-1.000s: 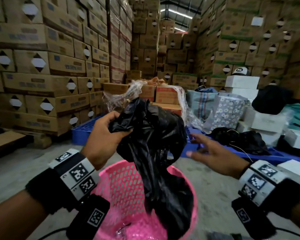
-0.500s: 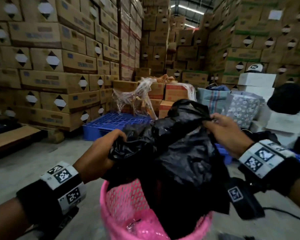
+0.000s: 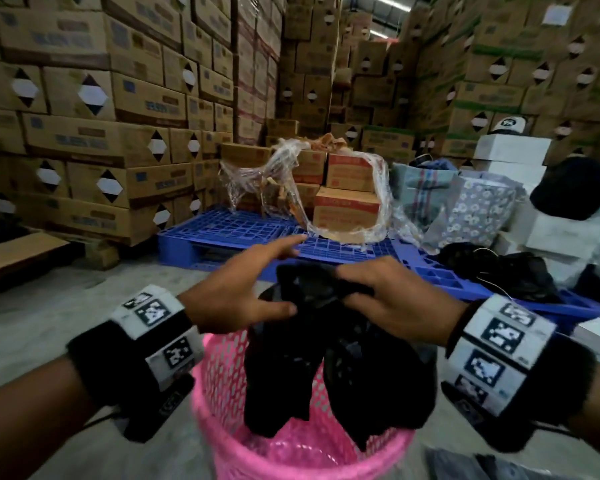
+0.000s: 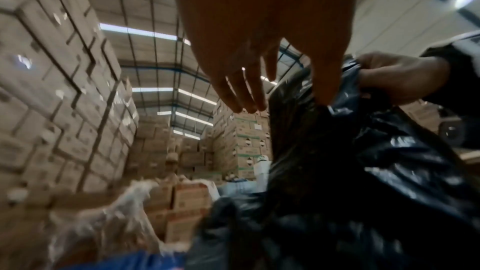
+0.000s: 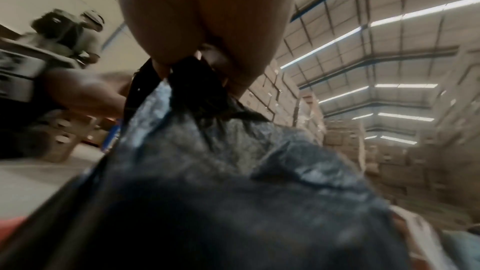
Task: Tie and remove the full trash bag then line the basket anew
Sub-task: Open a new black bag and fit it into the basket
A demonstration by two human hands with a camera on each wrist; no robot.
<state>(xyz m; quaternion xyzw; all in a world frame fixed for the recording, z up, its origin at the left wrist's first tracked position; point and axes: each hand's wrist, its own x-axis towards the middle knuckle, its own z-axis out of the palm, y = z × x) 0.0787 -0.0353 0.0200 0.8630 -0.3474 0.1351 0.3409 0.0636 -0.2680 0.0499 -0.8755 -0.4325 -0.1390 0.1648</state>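
A black trash bag (image 3: pixel 343 375) hangs crumpled over the pink mesh basket (image 3: pixel 222 393), its lower part inside the rim. My right hand (image 3: pixel 350 285) grips the bag's bunched top edge; the right wrist view shows the fingers (image 5: pixel 233 63) pinching the black plastic (image 5: pixel 233 171). My left hand (image 3: pixel 288 275) is just left of it, fingers straight and spread. Only its thumb tip touches the bag (image 4: pixel 363 171) in the left wrist view, where the right hand (image 4: pixel 394 77) also shows. The basket's inside is mostly hidden.
A blue pallet (image 3: pixel 229 237) lies just beyond the basket, carrying plastic-wrapped cartons (image 3: pixel 347 209). Tall stacks of cardboard boxes (image 3: pixel 84 133) wall the left and back. Patterned bags (image 3: pixel 478 209), white boxes and another black bag (image 3: pixel 499 271) sit at the right.
The left hand has let go of the bag and straightened its fingers. The right hand has come down toward the middle, and the bag's top is now bunched in it.
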